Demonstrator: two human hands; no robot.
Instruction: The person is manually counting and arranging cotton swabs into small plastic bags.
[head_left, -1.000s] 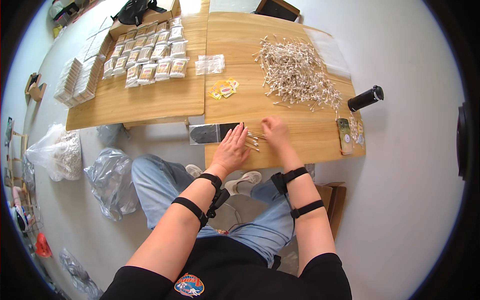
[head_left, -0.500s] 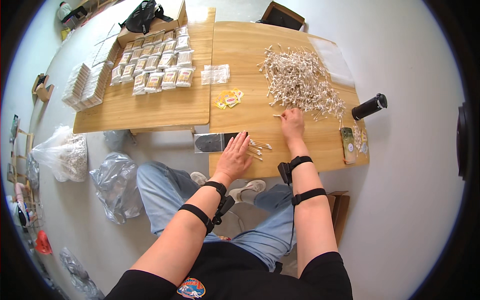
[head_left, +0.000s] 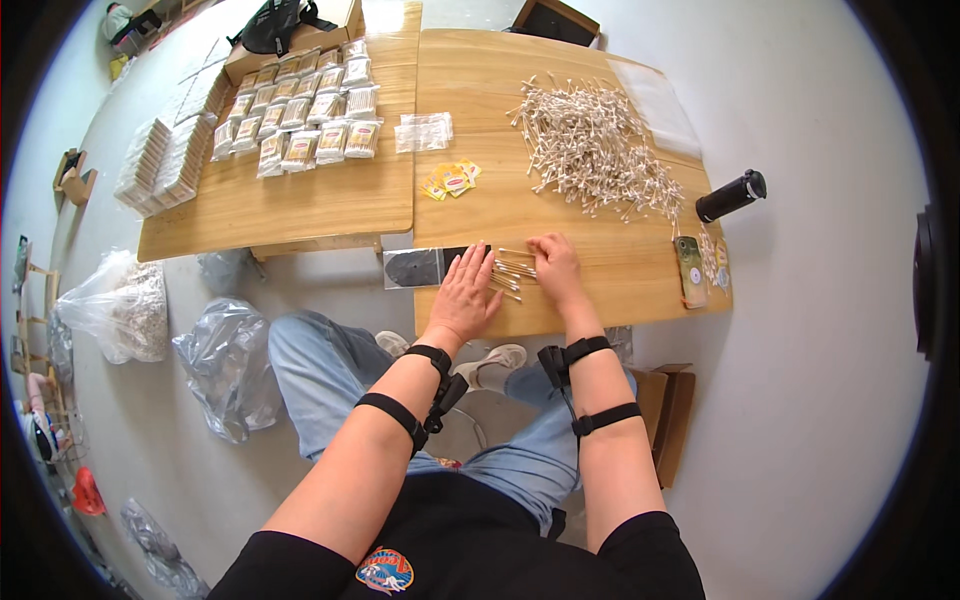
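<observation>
My left hand (head_left: 463, 296) lies flat with its fingers stretched out over the inner end of a clear plastic bag (head_left: 412, 269) that has a black piece in it. From under its fingers a small row of cotton swabs (head_left: 510, 283) sticks out to the right on the table. Just right of that row, my right hand (head_left: 557, 266) pinches a cotton swab (head_left: 516, 251) that points left toward the others. Beyond both hands spreads a large loose heap of cotton swabs (head_left: 590, 145).
Yellow-and-white cards (head_left: 452, 180) and flat clear bags (head_left: 423, 132) lie beyond my left hand. Filled swab packets (head_left: 300, 150) cover the left table. A phone (head_left: 690, 272) and a black bottle (head_left: 731, 197) are at the right edge. Plastic sacks (head_left: 227, 365) rest on the floor.
My right hand has come from the near edge of the heap toward me and left, bringing a cotton swab to the row by my left hand. The left hand stays in place.
</observation>
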